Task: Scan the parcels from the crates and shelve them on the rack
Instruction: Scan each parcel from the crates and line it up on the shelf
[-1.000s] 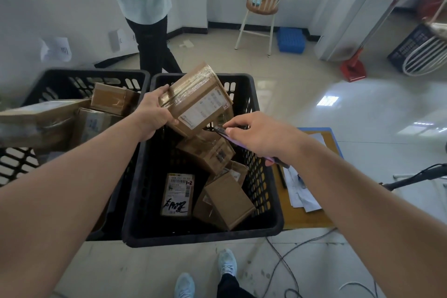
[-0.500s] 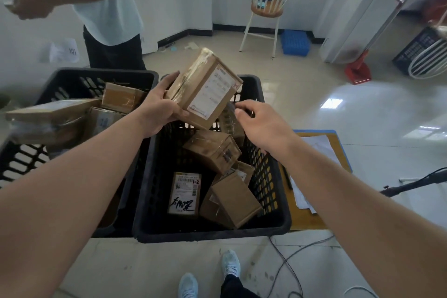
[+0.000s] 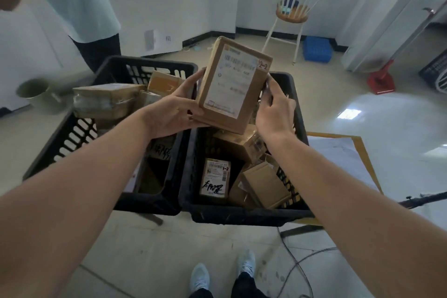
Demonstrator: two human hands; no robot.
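both hands, left hand (image 3: 174,113) and right hand (image 3: 273,109), grasp a parcel (image 3: 233,87) above the right crate (image 3: 242,215), fingers curled round its edges, label turned up, apparently for reading.

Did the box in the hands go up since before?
Yes. The held box rose and tipped upright, now standing above the right crate's far rim.

Two black crates (image 3: 242,215) stand side by side. One parcel (image 3: 232,87) is held above them between two hands (image 3: 169,113). The right crate holds at least three parcels (image 3: 215,176); the left crate shows about four, partly hidden. One chair (image 3: 294,11), one cup (image 3: 36,94), one second person (image 3: 79,0).
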